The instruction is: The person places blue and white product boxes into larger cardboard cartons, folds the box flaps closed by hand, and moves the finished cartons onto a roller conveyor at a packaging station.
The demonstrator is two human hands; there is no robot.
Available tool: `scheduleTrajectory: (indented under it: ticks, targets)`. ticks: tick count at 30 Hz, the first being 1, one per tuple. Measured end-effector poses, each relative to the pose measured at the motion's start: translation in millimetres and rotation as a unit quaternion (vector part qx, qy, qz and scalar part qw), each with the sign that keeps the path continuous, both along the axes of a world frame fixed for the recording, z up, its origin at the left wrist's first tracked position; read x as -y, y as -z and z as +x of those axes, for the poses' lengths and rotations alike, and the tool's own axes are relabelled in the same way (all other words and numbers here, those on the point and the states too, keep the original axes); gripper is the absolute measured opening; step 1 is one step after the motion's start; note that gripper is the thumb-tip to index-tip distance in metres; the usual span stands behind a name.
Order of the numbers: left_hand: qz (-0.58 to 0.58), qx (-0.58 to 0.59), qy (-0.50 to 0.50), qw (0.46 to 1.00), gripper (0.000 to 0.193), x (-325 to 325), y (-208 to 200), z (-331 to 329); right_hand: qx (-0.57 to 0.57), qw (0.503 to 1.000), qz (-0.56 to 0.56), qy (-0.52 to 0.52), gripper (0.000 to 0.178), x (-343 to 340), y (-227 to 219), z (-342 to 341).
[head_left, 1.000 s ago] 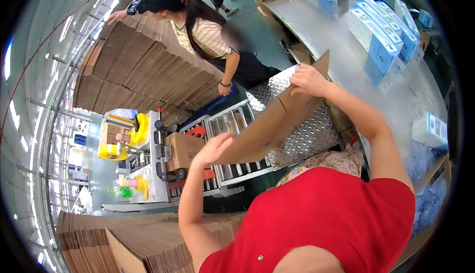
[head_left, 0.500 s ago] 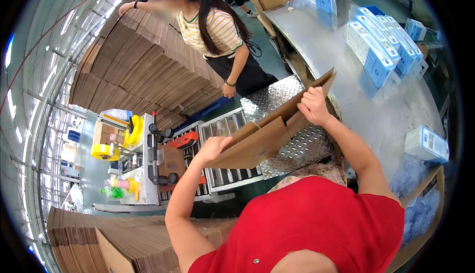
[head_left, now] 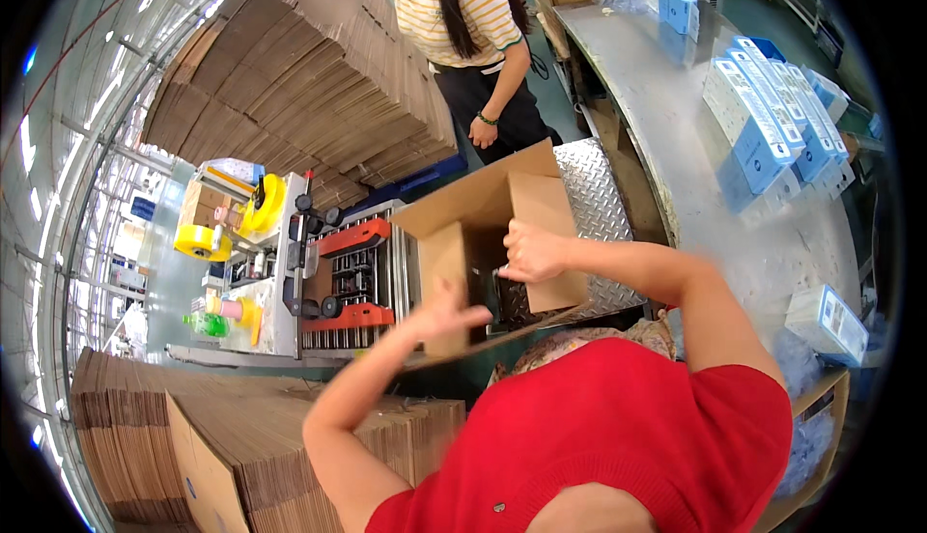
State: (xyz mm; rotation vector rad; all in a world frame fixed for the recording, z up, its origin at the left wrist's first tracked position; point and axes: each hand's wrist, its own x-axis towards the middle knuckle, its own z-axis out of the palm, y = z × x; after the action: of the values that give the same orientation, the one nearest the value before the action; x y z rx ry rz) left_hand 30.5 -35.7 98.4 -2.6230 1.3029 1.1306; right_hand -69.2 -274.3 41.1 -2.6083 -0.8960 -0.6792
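A brown cardboard box stands opened out in front of me, its flaps spread and its dark inside showing. My right hand is closed at the inner edge of the right-hand flap, fingers curled and thumb pointing left. Against the left-hand flap lies my left hand, somewhat blurred, with the thumb stretched out and the fingers apart. Beneath the box, part of a diamond-plate metal surface shows on the right.
A carton-sealing machine with red side parts sits left of the box. Flattened cartons are stacked behind and at lower left. Another person stands beyond. Blue-and-white packages stand on the metal table at right.
The box has gone from nearly flat to squared open. My hands have moved from its ends in to its flaps, closer together. A carton in the sealing machine is no longer visible there.
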Motion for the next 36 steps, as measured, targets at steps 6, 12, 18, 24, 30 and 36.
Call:
scheduleTrajectory:
  ticks: [6,12,18,24,30,36]
  targets:
    - [-0.068,-0.061,0.150,0.984,0.074,-25,2,-62,0.028,0.990,-0.110,-0.079,0.035,0,40,29]
    - [-0.234,0.257,0.089,0.933,0.059,24,75,-21,0.016,0.965,0.072,0.253,0.053,60,-67,109]
    - [-0.472,0.413,0.289,0.723,0.033,5,94,-12,-0.206,0.948,-0.037,0.238,0.077,15,45,4]
    - [-0.561,0.082,-0.328,0.755,0.024,-1,123,28,-0.207,0.880,-0.039,0.426,0.071,103,36,-55]
    - [-0.089,-0.349,-0.498,0.789,0.088,-62,356,0,-0.297,0.619,0.303,0.661,0.075,188,94,-103]
    - [-0.214,-0.374,-0.518,0.739,0.008,-123,281,43,-0.317,0.584,0.483,0.570,0.071,192,107,-112]
